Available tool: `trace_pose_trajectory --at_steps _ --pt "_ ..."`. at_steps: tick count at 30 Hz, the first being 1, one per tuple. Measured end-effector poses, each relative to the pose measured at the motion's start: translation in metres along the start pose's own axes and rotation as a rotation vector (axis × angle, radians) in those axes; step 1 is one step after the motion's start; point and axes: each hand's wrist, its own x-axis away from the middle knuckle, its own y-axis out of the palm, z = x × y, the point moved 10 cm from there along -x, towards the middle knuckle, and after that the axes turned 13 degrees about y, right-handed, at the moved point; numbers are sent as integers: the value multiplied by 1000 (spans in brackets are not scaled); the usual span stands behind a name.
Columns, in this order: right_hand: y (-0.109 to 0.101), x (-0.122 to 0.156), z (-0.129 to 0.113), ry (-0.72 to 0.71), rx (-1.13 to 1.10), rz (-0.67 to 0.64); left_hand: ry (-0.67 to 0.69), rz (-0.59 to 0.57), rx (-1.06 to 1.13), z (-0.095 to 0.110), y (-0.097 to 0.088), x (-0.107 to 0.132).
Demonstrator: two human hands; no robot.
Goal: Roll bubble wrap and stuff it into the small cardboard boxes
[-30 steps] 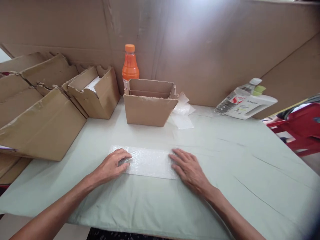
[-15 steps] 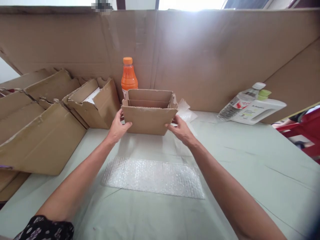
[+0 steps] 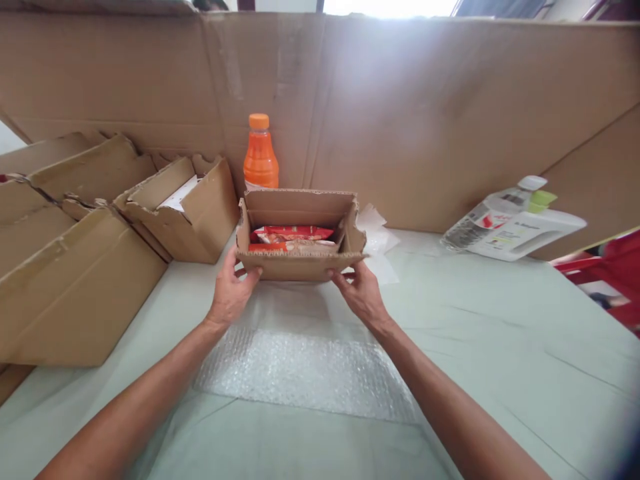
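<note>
Between my two hands is an open cardboard box (image 3: 295, 268), tilted toward me so its inside shows. Red and orange snack packets (image 3: 295, 233) lie in it. My left hand (image 3: 234, 288) grips the box's lower left corner, thumb on the front face. On the opposite corner, my right hand (image 3: 361, 292) holds it the same way; the fingers behind the box are partly hidden. A flat sheet of bubble wrap (image 3: 305, 373) lies on the table in front of the box.
An orange drink bottle (image 3: 261, 157) stands behind the box. Several cardboard boxes (image 3: 85, 287) fill the left side. At right, a clear bottle (image 3: 493, 213) and a white jug (image 3: 530, 235) lean by the cardboard wall (image 3: 425, 120). More plastic wrap (image 3: 380, 247) lies beside the box.
The box has tipped toward me and come slightly nearer, and the packets inside have come into view. Both hands have kept their grip and moved down with it.
</note>
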Motion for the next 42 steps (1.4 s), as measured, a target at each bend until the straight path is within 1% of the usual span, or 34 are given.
trace_pose_trajectory --at_steps 2,4,5,6,7,9,10,11,12,13,14,15,16,17,18,19,20,22,23,24,25,26,27,29,31,33,35,36,37,38,40,41,42 --pt "3 -18 -3 33 13 -26 -2 0 -47 -1 3 -21" --pt "3 -30 -8 15 1 -46 -10 9 -77 -3 3 -37" --pt "2 -31 -9 1 -9 -61 -21 14 -88 -4 1 -39" --pt "0 -29 -9 -12 -7 -72 -31 18 -110 -5 -3 -36" --pt "-4 -22 -6 -21 14 -71 -32 18 -149 -3 -8 -28" --pt "-12 6 -2 -56 115 -36 18 -24 -275 9 -16 2" --pt "-12 26 -3 -92 184 -21 80 -84 -349 19 -16 23" --pt "-7 49 -5 -141 256 -31 153 -184 -408 29 -11 46" --pt "4 74 -9 -201 327 -79 236 -323 -446 39 -1 71" --pt "20 100 -13 -269 396 -161 305 -469 -474 46 9 97" --pt "36 125 -15 -336 461 -257 358 -596 -495 51 16 119" --pt "50 147 -16 -391 521 -343 393 -693 -511 53 21 137" --pt "57 164 -12 -424 574 -401 405 -757 -524 52 22 149" --pt "56 174 -6 -431 621 -417 406 -794 -528 51 20 156" --pt "45 179 5 -410 661 -391 403 -808 -529 49 16 157" --pt "27 178 18 -365 696 -328 395 -804 -534 47 10 155" --pt "2 174 32 -304 727 -246 382 -789 -550 45 1 151" --pt "-51 165 61 -183 768 -88 337 -705 -636 39 -23 138" --pt "-73 160 73 -137 772 -31 295 -643 -704 35 -38 133" --pt "-89 156 81 -103 765 2 239 -590 -774 30 -52 129" --pt "-97 153 85 -82 751 10 178 -551 -835 25 -64 128" --pt "-99 149 87 -71 736 -1 120 -525 -881 20 -74 129" --pt "-95 146 86 -67 723 -21 77 -511 -907 17 -79 131" --pt "-78 142 78 -73 702 -71 49 -503 -896 17 -82 136" --pt "-65 145 63 -85 654 -107 44 -495 -841 24 -80 138" --pt "-63 158 49 -44 558 -130 -3 -486 -803 31 -79 131" --pt "-67 184 40 70 412 -175 -7 -466 -806 44 -74 111" --pt "-67 201 37 147 323 -220 32 -461 -815 53 -67 97" --pt "-64 220 35 234 218 -277 103 -460 -824 63 -54 81" --pt "-56 240 34 326 100 -351 181 -478 -822 71 -37 66" --pt "-31 281 34 516 -147 -497 312 -550 -784 80 5 42" --pt "-17 299 34 598 -257 -548 356 -571 -780 81 23 34" --pt "-4 314 36 656 -352 -570 378 -578 -786 79 37 30"
